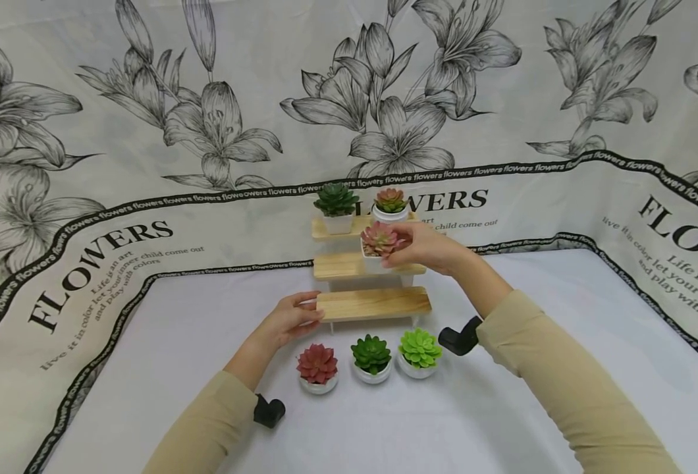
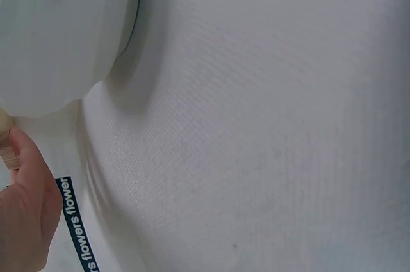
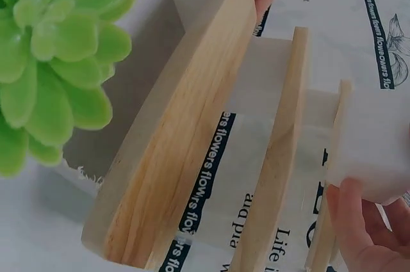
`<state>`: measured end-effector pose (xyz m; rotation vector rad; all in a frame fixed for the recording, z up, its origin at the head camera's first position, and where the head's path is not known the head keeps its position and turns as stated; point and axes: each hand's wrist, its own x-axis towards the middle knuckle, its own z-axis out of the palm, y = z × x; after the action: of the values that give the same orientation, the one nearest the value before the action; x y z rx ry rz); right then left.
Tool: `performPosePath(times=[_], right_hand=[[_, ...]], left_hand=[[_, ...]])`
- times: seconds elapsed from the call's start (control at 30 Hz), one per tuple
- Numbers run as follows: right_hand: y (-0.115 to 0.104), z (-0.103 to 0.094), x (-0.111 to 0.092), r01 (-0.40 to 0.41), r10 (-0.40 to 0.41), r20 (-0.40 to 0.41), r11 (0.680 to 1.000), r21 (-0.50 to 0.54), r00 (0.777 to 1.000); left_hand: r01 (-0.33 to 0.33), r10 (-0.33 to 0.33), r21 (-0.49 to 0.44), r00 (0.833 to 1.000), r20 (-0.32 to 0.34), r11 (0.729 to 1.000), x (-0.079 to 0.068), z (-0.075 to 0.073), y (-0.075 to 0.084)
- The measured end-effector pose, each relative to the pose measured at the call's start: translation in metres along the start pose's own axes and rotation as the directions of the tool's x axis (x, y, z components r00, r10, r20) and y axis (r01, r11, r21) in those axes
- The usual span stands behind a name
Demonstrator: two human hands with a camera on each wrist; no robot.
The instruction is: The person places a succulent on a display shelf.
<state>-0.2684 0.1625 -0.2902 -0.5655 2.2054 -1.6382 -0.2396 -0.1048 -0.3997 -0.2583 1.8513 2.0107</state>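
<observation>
A three-step wooden display stand point(image 1: 373, 304) stands toward the back of the table. My left hand point(image 1: 292, 319) grips the left end of its lowest board, thumb on top; in the left wrist view this hand point(image 2: 29, 201) shows at the lower left edge. With my right hand point(image 1: 423, 247) I hold a pink succulent point(image 1: 380, 239) in a white pot, which overlaps the middle board in the head view. Up close, the right fingers point(image 3: 351, 217) lie against the white pot point(image 3: 378, 150). A dark green succulent point(image 1: 336, 200) and an orange-green one point(image 1: 390, 201) sit on the top board.
In front of the stand, a red succulent point(image 1: 317, 365), a green one point(image 1: 372, 355) and a bright lime one point(image 1: 419, 349) line up in round white pots on the white tablecloth point(image 1: 384, 428). A flower-printed cloth point(image 1: 254, 224) hangs behind.
</observation>
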Motion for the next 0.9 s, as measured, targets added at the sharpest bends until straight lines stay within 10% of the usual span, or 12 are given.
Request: performPosePath(times=[0.9], right_hand=[[0.001,0.032,0.029,-0.077,0.076,-0.082,0.997,-0.005,0.994]], left_hand=[[-0.016,0.016,0.005,1.000,0.025,1.000,-0.001,-0.003,-0.001]])
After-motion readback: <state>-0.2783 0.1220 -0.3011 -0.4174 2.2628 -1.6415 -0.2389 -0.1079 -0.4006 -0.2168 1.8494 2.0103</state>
